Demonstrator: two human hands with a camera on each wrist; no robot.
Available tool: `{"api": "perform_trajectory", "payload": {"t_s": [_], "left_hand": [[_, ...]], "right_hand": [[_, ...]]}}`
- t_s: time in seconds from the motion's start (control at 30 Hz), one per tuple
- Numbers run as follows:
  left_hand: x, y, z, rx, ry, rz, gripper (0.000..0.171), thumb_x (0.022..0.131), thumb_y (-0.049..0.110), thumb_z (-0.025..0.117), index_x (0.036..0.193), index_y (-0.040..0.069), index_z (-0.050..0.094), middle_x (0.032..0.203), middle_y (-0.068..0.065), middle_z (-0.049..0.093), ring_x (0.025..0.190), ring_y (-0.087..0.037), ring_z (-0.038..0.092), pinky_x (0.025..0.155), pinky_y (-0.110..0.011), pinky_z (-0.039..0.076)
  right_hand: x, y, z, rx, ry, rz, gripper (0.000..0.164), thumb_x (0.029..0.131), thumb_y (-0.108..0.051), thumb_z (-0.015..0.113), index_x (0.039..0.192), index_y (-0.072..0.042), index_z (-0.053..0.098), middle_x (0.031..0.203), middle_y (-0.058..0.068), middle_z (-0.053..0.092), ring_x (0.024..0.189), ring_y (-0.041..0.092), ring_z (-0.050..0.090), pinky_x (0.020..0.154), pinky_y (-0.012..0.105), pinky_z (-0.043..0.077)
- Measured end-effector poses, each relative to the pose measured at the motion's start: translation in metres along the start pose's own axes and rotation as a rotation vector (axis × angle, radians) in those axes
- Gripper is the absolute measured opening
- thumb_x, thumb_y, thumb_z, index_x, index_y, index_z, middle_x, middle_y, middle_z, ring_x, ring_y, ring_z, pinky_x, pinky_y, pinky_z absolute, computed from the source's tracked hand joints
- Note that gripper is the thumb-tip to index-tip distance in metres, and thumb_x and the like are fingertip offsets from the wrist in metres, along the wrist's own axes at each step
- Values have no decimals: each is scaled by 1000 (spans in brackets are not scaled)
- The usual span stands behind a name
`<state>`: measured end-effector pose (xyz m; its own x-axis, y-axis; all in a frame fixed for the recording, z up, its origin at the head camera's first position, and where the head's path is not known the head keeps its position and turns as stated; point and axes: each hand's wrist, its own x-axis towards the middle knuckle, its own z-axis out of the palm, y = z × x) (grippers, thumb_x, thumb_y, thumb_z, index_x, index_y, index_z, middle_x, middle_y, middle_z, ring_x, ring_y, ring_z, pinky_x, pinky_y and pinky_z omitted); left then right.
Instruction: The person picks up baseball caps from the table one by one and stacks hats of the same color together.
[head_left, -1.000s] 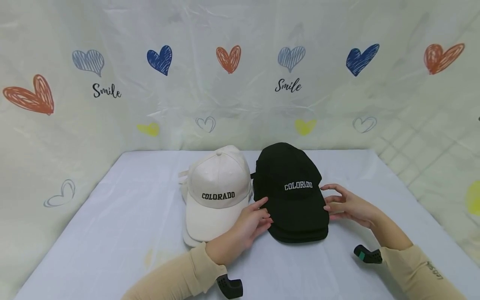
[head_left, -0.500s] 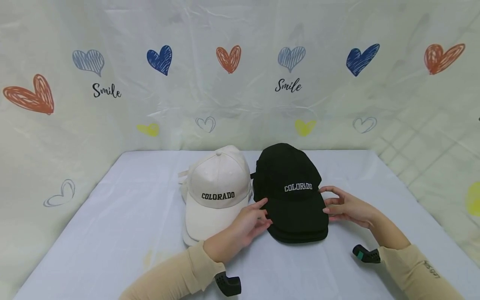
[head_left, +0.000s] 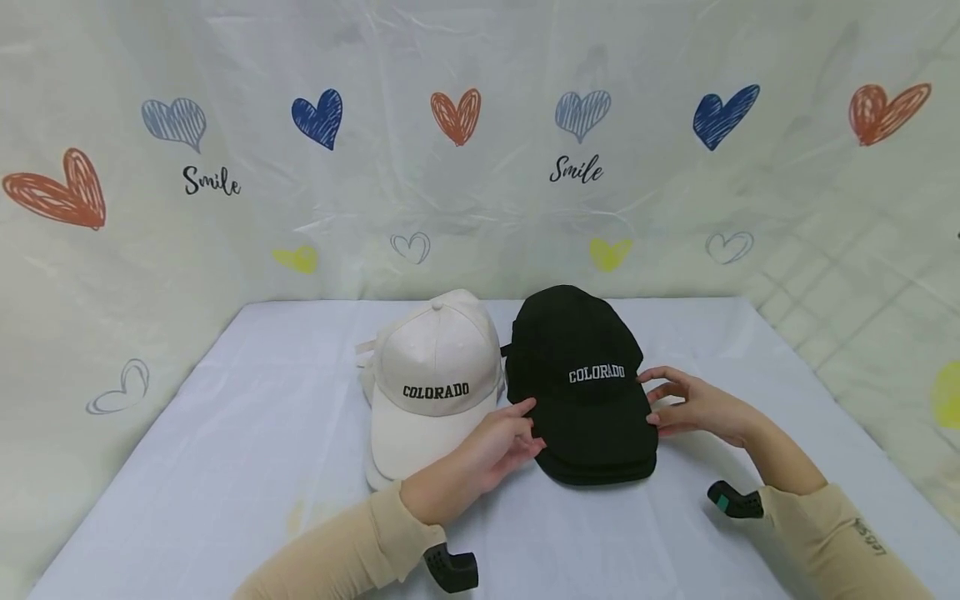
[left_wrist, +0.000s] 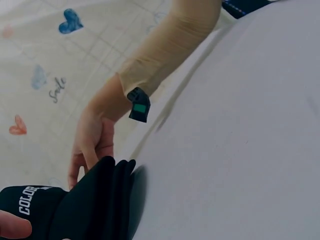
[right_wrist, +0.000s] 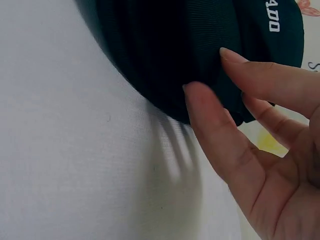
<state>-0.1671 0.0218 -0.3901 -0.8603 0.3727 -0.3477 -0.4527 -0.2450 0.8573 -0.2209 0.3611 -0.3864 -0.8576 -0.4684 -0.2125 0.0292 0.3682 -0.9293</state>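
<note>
A stack of nested black baseball caps (head_left: 592, 433), lettered COLORADO in white, lies with its brims toward me; their layered edges show in the left wrist view. My left hand (head_left: 495, 450) touches the left side of the brims, with a fingertip (left_wrist: 15, 225) on the top cap. On the other side, my right hand (head_left: 701, 408) rests its fingertips against the right edge of the stack. In the right wrist view the thumb (right_wrist: 205, 105) and fingers lie loosely bent along the brim edges. The left hand's lower fingers are partly hidden.
Left of the black stack sit white baseball caps (head_left: 435, 358), also nested, partly covered by my left hand. White cloth covers the table (head_left: 300, 467). A backdrop (head_left: 495, 192) with printed hearts rises behind the table's back edge. Black wrist devices (head_left: 452, 568) hang below both sleeves.
The caps keep their places. My left forearm has shifted slightly left, while the right hand's fingers have moved only a little at the edge of the black stack.
</note>
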Motion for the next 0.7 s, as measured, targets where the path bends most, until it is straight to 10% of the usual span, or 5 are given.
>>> {"api": "perform_trajectory", "payload": {"t_s": [0.7], "left_hand": [[-4,5,-9,132,-70,-3,61,93,-4,51,153,-4,41,159,-27,32,123,-36,58,111,-46,42]], "right_hand": [[-17,-18,-7,-220,96,-112,42,103,-14,61,141,3,53,119,20,58,98,20,66,86,29,57]]}}
